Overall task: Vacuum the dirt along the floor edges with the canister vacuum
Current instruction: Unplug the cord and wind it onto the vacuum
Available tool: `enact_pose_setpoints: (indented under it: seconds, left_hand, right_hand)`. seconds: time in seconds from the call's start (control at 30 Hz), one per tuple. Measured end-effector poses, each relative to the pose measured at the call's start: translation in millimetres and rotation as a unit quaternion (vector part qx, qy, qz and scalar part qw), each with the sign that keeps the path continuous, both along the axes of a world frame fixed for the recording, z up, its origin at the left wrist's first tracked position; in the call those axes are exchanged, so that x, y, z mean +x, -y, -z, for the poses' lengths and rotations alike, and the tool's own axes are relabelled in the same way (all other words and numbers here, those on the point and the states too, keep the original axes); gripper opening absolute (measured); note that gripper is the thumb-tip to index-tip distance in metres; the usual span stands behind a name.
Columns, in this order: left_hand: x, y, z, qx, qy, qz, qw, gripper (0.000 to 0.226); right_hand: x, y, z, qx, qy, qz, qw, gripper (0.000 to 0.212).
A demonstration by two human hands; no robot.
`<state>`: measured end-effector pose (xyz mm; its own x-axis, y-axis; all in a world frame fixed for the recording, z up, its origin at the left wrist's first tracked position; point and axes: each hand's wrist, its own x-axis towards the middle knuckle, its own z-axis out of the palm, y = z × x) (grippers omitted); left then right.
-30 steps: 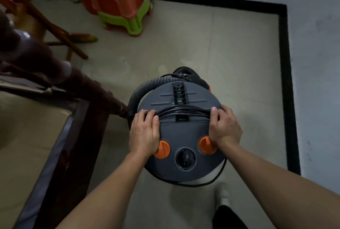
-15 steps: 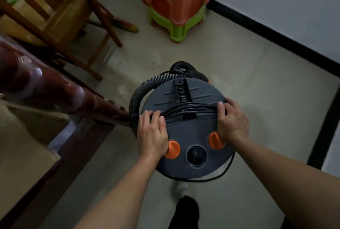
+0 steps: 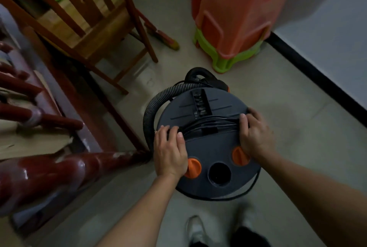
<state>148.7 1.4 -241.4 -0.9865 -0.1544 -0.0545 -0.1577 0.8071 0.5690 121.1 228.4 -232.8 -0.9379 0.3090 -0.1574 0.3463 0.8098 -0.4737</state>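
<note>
The dark grey canister vacuum (image 3: 212,147) stands on the tiled floor (image 3: 294,127) in front of me, seen from above, with two orange knobs and a round port on its lid. A black ribbed hose (image 3: 152,107) loops round its left side. A black power cord (image 3: 210,125) is wound across the lid's handle. My left hand (image 3: 168,153) grips the left end of that handle over the cord. My right hand (image 3: 256,135) grips the right end.
A wooden chair (image 3: 85,24) and dark red turned furniture legs (image 3: 59,169) crowd the left. Stacked orange and green plastic stools (image 3: 234,14) stand ahead. A black baseboard (image 3: 317,80) runs along the white wall on the right. A broom (image 3: 162,36) leans beside the chair.
The vacuum and my view have shifted left and forward, away from the wall corner toward the chair and stools. Both hands keep their hold on the lid's handle.
</note>
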Motion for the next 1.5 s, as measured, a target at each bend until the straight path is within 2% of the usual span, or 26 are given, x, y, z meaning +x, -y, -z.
enact_pose_setpoints:
  seconds: [0.07, 0.27, 0.53, 0.7, 0.93, 1.1, 1.27, 1.37, 1.5]
  left_hand:
    - [-22.5, 4.5, -1.2, 0.001, -0.002, -0.010, 1.000, 0.052]
    - [-89.0, 24.9, -2.1, 0.001, -0.013, -0.090, 0.996, 0.057]
    - [-145.8, 59.7, 0.1, -0.001, -0.025, -0.212, 0.977, 0.056]
    - [-172.0, 87.2, -1.2, -0.007, -0.021, -0.254, 0.967, 0.057]
    - [-216.5, 130.7, -3.8, -0.022, 0.005, -0.245, 0.969, 0.059]
    - [-244.3, 157.6, -3.7, -0.028, 0.005, -0.227, 0.973, 0.059]
    - [-248.9, 163.6, -5.2, -0.031, 0.002, -0.215, 0.976, 0.059]
    - [-248.8, 163.7, -6.1, -0.038, -0.003, -0.214, 0.976, 0.059]
    - [-249.6, 162.2, -9.4, -0.051, 0.015, -0.211, 0.976, 0.062]
  right_hand:
    - [-27.9, 5.8, 2.3, 0.008, -0.017, -0.023, 1.000, 0.063]
    - [-125.2, 31.9, 4.2, 0.021, -0.015, -0.101, 0.995, 0.048]
    - [-233.1, 87.2, 6.1, 0.018, -0.025, -0.234, 0.972, 0.054]
    - [-278.3, 125.9, 10.6, 0.013, -0.033, -0.261, 0.965, 0.055]
    - [-319.1, 169.9, 1.2, 0.006, -0.044, -0.251, 0.967, 0.047]
    - [-340.5, 192.9, -4.6, 0.002, -0.013, -0.231, 0.973, 0.047]
    - [-343.0, 198.0, -2.6, 0.002, -0.005, -0.222, 0.975, 0.048]
    - [-344.1, 196.7, 1.6, 0.002, -0.022, -0.238, 0.971, 0.055]
    - [-348.0, 195.9, 3.4, -0.021, 0.015, -0.253, 0.967, 0.054]
